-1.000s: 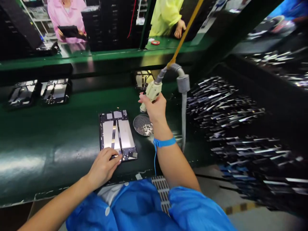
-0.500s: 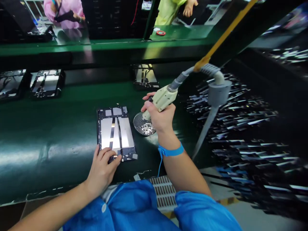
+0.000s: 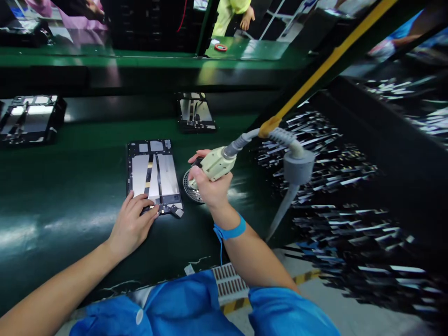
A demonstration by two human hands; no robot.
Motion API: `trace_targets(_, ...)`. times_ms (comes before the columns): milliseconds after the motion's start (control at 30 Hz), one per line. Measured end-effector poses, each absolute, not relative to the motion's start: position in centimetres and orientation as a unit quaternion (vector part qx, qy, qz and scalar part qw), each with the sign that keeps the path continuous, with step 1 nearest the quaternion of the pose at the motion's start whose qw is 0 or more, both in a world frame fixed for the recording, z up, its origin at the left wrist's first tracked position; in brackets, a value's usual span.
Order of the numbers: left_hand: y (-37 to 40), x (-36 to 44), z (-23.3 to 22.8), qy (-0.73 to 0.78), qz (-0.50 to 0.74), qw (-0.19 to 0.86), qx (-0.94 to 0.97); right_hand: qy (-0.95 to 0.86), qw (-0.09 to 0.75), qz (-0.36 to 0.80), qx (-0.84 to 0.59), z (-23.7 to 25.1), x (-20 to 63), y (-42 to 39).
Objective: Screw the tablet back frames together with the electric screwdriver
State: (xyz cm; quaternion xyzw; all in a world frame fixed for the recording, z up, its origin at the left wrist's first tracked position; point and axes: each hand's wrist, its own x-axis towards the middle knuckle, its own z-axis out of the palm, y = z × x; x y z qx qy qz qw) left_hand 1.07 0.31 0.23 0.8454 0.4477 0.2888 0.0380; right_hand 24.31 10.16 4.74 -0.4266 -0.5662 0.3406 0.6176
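Note:
An open-backed tablet [image 3: 170,175] lies on the green bench, with silvery panels and dark flex cables along its middle. My left hand [image 3: 135,221] has its curled fingertips and thumb on the tablet's lower end, partly covering it. A small dark board [image 3: 176,211] sticks out at an angle by its lower right corner. Wrapped in my right hand [image 3: 214,189] is a cream electric screwdriver [image 3: 219,163] with a grey cable. Its lower end is over a round perforated screw dish [image 3: 188,186], right of the tablet; the tip is hidden behind my hand.
Other opened tablets [image 3: 30,119] [image 3: 196,112] lie farther back. The cable hangs from a yellow strap [image 3: 315,77], above a grey cylinder [image 3: 298,167]. Dark racks full of thin parts [image 3: 336,172] stand right. Across the bench are people in a yellow sleeve [image 3: 241,5] and pink clothing.
The view has shifted, moving most things leftward. The screwdriver stays at the screw dish in my right hand. The small board at the tablet's lower corner now sits more tilted.

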Motion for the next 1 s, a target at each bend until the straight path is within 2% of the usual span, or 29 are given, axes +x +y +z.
trace_targets(167,0.6,0.8,0.8,0.441,0.296,0.068,0.845,-0.572,0.624,0.326,-0.421,4.4,24.2,9.6)
trace_targets(333,0.7,1.0,0.9,0.428,0.293,0.060,0.853,-0.568,0.642,0.329,-0.395,4.1,24.0,9.7)
trace_targets(833,0.6,1.0,0.8,0.429,0.296,0.074,0.850,-0.565,0.629,0.329,-0.421,3.6,23.9,9.6)
trace_targets(1000,0.6,1.3,0.8,0.430,0.286,0.059,0.854,-0.552,0.646,0.328,-0.413,4.8,23.7,9.6)
